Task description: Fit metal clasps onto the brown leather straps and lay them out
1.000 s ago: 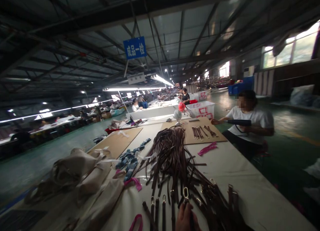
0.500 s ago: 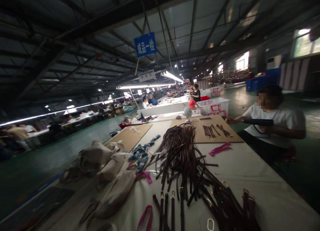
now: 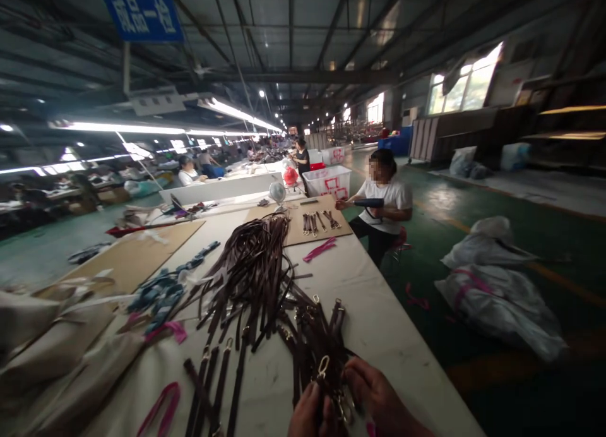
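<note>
At the bottom edge my left hand [image 3: 310,415] is closed in a pinch on a dark brown strap that ends in a gold oval ring [image 3: 323,365]. Just to its right, my right hand [image 3: 379,396] has thumb and fingers pinched together at the same strap's dark end; what lies inside that pinch is partly hidden. Gold clasps [image 3: 343,408] hang between the two hands. Beyond them lies a pile of brown straps with gold buckles [image 3: 307,326], and behind it a large tangled bundle of long brown straps [image 3: 250,254].
Beige bags [image 3: 66,355] and blue patterned fabric strips [image 3: 161,292] lie left on the white table [image 3: 364,298]. Short straps with clasps [image 3: 319,222] rest on a brown board. A seated co-worker [image 3: 386,197] is beyond the right edge. Plastic-wrapped bundles [image 3: 502,311] lie on the floor.
The view has swung right, bringing the floor bundles into sight. Both my hands have come into view at the bottom, holding a strap with gold hardware.
</note>
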{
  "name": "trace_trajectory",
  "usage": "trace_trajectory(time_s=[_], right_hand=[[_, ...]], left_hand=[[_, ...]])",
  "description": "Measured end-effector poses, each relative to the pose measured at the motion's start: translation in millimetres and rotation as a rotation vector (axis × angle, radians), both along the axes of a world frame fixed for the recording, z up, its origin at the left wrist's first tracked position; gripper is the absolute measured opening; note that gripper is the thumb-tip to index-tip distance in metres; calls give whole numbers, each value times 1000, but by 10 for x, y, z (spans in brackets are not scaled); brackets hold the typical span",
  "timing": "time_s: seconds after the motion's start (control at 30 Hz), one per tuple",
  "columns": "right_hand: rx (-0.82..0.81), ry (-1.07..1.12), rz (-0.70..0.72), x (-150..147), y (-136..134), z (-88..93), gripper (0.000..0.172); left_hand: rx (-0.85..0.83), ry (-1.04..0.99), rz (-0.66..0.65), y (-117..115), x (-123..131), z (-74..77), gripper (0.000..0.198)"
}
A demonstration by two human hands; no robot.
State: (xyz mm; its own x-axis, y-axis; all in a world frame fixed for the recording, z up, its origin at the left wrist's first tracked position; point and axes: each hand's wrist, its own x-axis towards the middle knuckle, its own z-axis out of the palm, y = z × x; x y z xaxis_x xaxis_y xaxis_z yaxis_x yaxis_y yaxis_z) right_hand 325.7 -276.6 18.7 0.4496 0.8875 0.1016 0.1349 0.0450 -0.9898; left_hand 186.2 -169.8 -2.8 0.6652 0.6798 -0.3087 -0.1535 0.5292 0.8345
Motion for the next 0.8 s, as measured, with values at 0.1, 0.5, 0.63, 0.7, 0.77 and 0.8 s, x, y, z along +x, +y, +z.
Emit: trace_trajectory(time_s=[0.1, 0.5, 0.63, 0.7, 0.77, 0.8], right_hand=[[-20, -117, 12, 37, -151, 23, 34], [34, -470, 160, 123, -162, -107, 20], [87, -588, 240, 124, -74, -88, 20], [69, -608, 300, 147, -45, -68, 19], [34, -588, 352, 182, -39, -48, 19], [19, -573, 369, 201, -45, -39, 20]], left_hand=[[-299, -164, -54, -228, 80, 227, 30], [-792, -396, -7, -432, 41, 425, 32], [-724, -372, 20, -483, -7, 418, 30], [-640, -333, 52, -509, -9, 428, 27], [-549, -285, 88, -540, -1, 439, 22], [-514, -263, 102, -556, 5, 444, 19]])
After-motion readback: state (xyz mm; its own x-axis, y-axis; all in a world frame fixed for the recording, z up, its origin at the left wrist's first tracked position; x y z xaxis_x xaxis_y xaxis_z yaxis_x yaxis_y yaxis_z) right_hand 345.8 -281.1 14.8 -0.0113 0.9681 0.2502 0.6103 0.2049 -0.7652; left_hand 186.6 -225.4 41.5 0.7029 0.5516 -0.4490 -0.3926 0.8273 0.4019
